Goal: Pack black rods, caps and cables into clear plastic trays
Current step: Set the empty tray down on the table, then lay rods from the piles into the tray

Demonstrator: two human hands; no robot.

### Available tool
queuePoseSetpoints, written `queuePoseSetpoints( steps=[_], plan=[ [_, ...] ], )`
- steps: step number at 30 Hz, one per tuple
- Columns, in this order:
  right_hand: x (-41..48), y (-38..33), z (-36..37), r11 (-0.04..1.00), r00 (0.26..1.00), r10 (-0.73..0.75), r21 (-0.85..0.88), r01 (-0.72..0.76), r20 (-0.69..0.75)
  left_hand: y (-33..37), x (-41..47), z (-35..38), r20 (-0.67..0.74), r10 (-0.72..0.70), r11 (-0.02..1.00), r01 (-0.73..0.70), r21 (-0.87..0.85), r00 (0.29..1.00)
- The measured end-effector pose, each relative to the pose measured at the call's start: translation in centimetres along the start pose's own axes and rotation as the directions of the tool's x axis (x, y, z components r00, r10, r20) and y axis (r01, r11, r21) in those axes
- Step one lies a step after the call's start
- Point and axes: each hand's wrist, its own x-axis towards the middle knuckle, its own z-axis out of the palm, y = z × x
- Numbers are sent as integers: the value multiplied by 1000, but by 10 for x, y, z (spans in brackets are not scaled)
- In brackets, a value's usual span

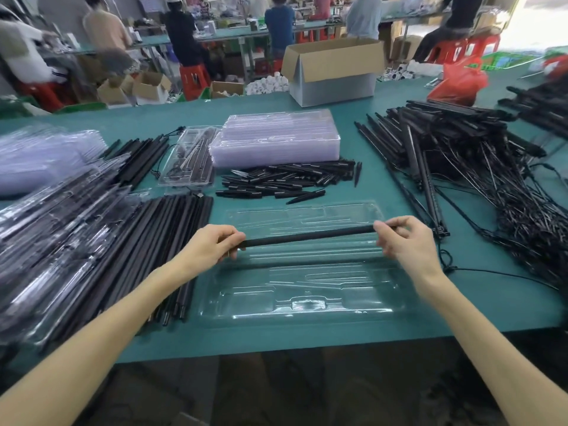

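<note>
While left hand [215, 245] and right hand [405, 241] pinch the black rod [310, 236] ends above the open tray [307, 305], keep it level, aligned with its long groove.

Both ends of the rod [309, 236] vanish inside the left hand [215, 244] and right hand [405, 241]. Packed trays [55, 216] look smeared and run off the left edge; cables [522, 226] run off the right.

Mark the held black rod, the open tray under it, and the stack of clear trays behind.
black rod [310, 236]: head view, middle of its shaft.
open tray [307, 303]: head view, bare hang tab in its near half.
stack of clear trays [276, 129]: head view, top face.
</note>
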Motion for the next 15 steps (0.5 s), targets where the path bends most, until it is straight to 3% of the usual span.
queuePoseSetpoints(
  steps=[3, 7, 15],
  plan=[
    [-5, 4, -8, 945, 996, -90, -318, 79, -20, -4, -2, 6, 20, 36, 995, -37, 96, 999],
    [-6, 6, -9, 836, 984, -176, -524, 162, 24, -6, -3, 9, 59, 144, 954, -154, 258, 988],
    [-11, 16, -1, 684, 976, -207, -702, 197, 72, -1, -12, 11, 4, 259, 886, -239, 397, 966]
  ],
)
